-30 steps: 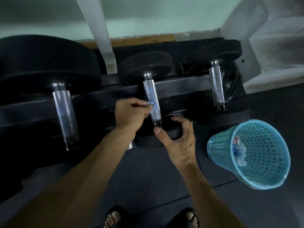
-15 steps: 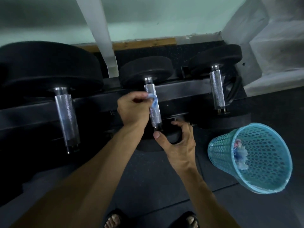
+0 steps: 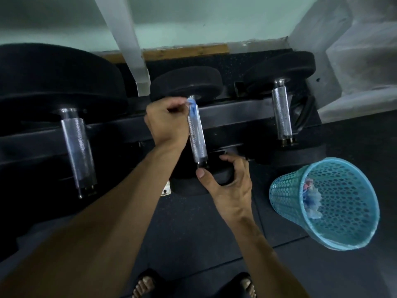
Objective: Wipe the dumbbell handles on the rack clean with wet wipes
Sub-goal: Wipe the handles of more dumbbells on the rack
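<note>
Left hand (image 3: 166,122) slid wipe (image 3: 191,106) up handle (image 3: 196,134); fingers hidden.

Knurled silver handle (image 3: 197,134), blue wipe (image 3: 191,105), perforated turquoise basket (image 3: 285,195)

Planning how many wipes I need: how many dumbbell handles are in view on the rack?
3. The left handle is untouched; the middle handle has the left hand holding a wet wipe at its far end; the right handle is above the blue basket. More may lie beyond the frame.
</note>
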`<act>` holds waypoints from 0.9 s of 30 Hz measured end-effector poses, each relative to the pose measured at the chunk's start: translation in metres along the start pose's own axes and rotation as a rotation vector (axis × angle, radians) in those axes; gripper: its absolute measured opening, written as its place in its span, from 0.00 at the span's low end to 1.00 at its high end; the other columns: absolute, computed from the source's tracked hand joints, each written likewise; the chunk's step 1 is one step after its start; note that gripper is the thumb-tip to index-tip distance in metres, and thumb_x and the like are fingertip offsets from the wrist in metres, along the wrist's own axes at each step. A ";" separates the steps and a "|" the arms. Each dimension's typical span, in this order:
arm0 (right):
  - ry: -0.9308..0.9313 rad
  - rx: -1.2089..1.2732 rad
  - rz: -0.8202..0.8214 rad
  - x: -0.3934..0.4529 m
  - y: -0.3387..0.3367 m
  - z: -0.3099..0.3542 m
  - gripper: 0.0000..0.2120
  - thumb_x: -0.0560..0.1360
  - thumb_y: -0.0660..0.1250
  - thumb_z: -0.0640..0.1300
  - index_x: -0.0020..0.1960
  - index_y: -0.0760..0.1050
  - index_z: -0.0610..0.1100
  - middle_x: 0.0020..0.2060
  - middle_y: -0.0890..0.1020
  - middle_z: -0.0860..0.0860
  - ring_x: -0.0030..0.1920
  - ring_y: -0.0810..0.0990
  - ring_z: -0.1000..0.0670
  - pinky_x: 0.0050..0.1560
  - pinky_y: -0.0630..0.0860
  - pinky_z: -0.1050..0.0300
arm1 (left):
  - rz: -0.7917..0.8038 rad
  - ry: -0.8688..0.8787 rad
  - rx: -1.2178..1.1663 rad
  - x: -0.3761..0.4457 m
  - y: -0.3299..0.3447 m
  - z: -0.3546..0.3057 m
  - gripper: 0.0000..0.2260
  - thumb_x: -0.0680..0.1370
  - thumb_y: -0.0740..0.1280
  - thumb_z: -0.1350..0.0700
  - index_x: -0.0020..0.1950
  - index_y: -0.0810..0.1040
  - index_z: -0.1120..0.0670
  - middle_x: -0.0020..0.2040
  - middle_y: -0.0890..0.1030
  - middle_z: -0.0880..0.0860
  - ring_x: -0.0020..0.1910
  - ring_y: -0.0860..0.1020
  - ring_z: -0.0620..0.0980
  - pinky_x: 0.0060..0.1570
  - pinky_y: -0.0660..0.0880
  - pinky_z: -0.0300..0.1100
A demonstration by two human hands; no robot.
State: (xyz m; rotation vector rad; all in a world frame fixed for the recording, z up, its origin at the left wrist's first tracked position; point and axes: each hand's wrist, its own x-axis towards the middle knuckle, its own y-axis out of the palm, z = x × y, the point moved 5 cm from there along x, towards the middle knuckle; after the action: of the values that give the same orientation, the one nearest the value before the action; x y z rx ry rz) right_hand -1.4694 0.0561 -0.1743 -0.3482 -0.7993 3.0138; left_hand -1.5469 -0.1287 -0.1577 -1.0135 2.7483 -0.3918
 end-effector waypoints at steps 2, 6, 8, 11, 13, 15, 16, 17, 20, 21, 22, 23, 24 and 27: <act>0.020 0.009 0.008 0.000 0.000 -0.001 0.31 0.56 0.69 0.72 0.53 0.70 0.59 0.56 0.72 0.61 0.58 0.71 0.65 0.53 0.65 0.78 | 0.125 0.074 0.063 -0.008 0.001 -0.001 0.07 0.73 0.73 0.64 0.48 0.86 0.54 0.41 0.83 0.43 0.40 0.81 0.36 0.50 0.79 0.36; 0.003 -0.020 0.012 -0.003 0.002 0.000 0.32 0.56 0.69 0.72 0.55 0.70 0.58 0.57 0.71 0.60 0.60 0.72 0.58 0.55 0.65 0.75 | 0.374 0.165 0.191 -0.033 -0.013 0.004 0.06 0.75 0.72 0.64 0.46 0.86 0.53 0.38 0.81 0.36 0.39 0.80 0.33 0.44 0.75 0.27; 0.008 -0.018 0.012 -0.004 0.003 0.001 0.32 0.56 0.69 0.72 0.55 0.70 0.59 0.56 0.71 0.60 0.60 0.72 0.58 0.54 0.64 0.75 | 0.320 0.179 0.178 -0.020 -0.012 -0.001 0.07 0.74 0.72 0.64 0.47 0.86 0.54 0.39 0.81 0.38 0.41 0.81 0.34 0.46 0.77 0.30; -0.004 0.001 -0.019 -0.001 0.001 0.000 0.31 0.57 0.69 0.71 0.54 0.71 0.57 0.55 0.73 0.59 0.58 0.73 0.59 0.56 0.65 0.75 | 0.199 0.191 0.098 0.000 -0.002 -0.006 0.09 0.74 0.72 0.64 0.49 0.86 0.52 0.42 0.83 0.42 0.42 0.82 0.37 0.50 0.80 0.39; -0.006 0.016 -0.015 -0.001 0.001 -0.001 0.31 0.57 0.70 0.71 0.54 0.72 0.57 0.55 0.72 0.60 0.58 0.72 0.61 0.56 0.64 0.76 | 0.220 0.211 0.095 -0.003 0.001 -0.003 0.10 0.74 0.72 0.64 0.49 0.86 0.50 0.43 0.84 0.44 0.43 0.82 0.38 0.50 0.80 0.39; -0.007 0.009 -0.007 -0.002 0.002 -0.001 0.31 0.57 0.70 0.71 0.54 0.72 0.56 0.55 0.72 0.60 0.58 0.72 0.61 0.56 0.65 0.75 | 0.351 0.263 0.170 -0.019 -0.003 0.002 0.09 0.74 0.72 0.64 0.49 0.86 0.51 0.43 0.84 0.46 0.43 0.81 0.38 0.49 0.77 0.32; -0.007 0.000 -0.008 -0.003 0.003 -0.001 0.31 0.57 0.69 0.71 0.55 0.71 0.57 0.56 0.72 0.59 0.59 0.72 0.60 0.57 0.66 0.73 | 0.435 0.286 0.223 -0.030 -0.006 0.006 0.08 0.74 0.72 0.63 0.49 0.86 0.52 0.43 0.83 0.46 0.43 0.80 0.38 0.48 0.74 0.29; -0.008 -0.008 -0.009 -0.003 0.003 0.000 0.31 0.57 0.69 0.71 0.54 0.71 0.57 0.56 0.72 0.59 0.59 0.73 0.59 0.58 0.67 0.71 | 0.516 0.293 0.269 -0.040 -0.008 0.009 0.07 0.74 0.73 0.63 0.49 0.86 0.53 0.42 0.82 0.45 0.43 0.80 0.38 0.47 0.73 0.27; 0.003 -0.006 0.005 -0.003 0.003 0.001 0.30 0.58 0.71 0.69 0.54 0.70 0.57 0.56 0.72 0.58 0.60 0.73 0.57 0.57 0.65 0.75 | 0.564 0.277 0.293 -0.043 -0.013 0.013 0.07 0.73 0.74 0.63 0.46 0.86 0.52 0.40 0.81 0.41 0.41 0.80 0.38 0.45 0.74 0.30; 0.011 -0.001 0.010 -0.003 0.002 0.002 0.29 0.58 0.72 0.69 0.54 0.70 0.57 0.57 0.72 0.57 0.60 0.73 0.56 0.56 0.64 0.76 | 0.497 0.269 0.257 -0.035 -0.013 0.011 0.08 0.73 0.74 0.63 0.46 0.86 0.50 0.40 0.81 0.40 0.41 0.80 0.36 0.45 0.74 0.29; 0.015 0.002 0.011 -0.002 0.002 0.001 0.30 0.58 0.72 0.69 0.54 0.70 0.57 0.57 0.72 0.57 0.60 0.73 0.57 0.57 0.64 0.75 | 0.420 0.259 0.223 -0.027 -0.014 0.008 0.09 0.73 0.74 0.63 0.47 0.85 0.49 0.40 0.81 0.40 0.41 0.80 0.35 0.45 0.74 0.29; 0.017 0.000 0.007 -0.002 0.002 0.001 0.30 0.58 0.71 0.69 0.55 0.70 0.58 0.57 0.72 0.58 0.60 0.73 0.57 0.58 0.65 0.72 | 0.369 0.245 0.196 -0.021 -0.013 0.005 0.10 0.74 0.73 0.63 0.47 0.84 0.48 0.40 0.82 0.40 0.41 0.81 0.35 0.45 0.74 0.28; 0.018 -0.001 0.000 -0.002 0.002 0.000 0.30 0.57 0.70 0.70 0.55 0.70 0.58 0.56 0.72 0.58 0.60 0.72 0.58 0.60 0.66 0.69 | 0.368 0.232 0.177 -0.020 -0.011 0.003 0.09 0.74 0.73 0.62 0.47 0.84 0.48 0.40 0.82 0.40 0.41 0.81 0.35 0.45 0.75 0.28; 0.012 -0.003 -0.025 -0.002 0.003 0.000 0.31 0.57 0.69 0.71 0.54 0.70 0.58 0.55 0.72 0.59 0.60 0.73 0.57 0.61 0.68 0.65 | 0.580 0.240 0.269 -0.038 -0.004 0.004 0.05 0.73 0.75 0.62 0.45 0.86 0.53 0.40 0.82 0.42 0.39 0.79 0.32 0.42 0.72 0.25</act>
State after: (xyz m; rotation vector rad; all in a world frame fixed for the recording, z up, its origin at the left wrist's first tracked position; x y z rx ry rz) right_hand -1.4668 0.0539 -0.1754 -0.3529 -0.8012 2.9853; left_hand -1.5147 -0.1074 -0.1574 -0.0924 2.9132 -0.7875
